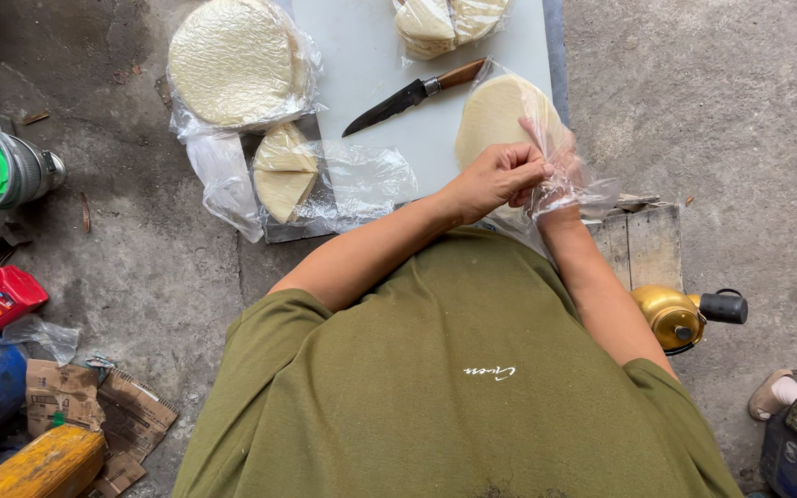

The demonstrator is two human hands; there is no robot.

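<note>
Olive shirt fills the lower frame. Just above it, at centre right, the left hand (495,180) pinches the clear plastic glove (569,180) covering the right hand (555,198). Both rest on the bagged flat round (495,115), with the knife (412,95) lying diagonally to its upper left.

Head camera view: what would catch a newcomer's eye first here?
Probably the two hands meeting at the near edge of the white cutting board: the left hand tugs a clear plastic glove over the right hand. Just beyond lies a knife with a dark blade and wooden handle. At the board's far left corner sits a big pale round disc in a clear bag.
</note>
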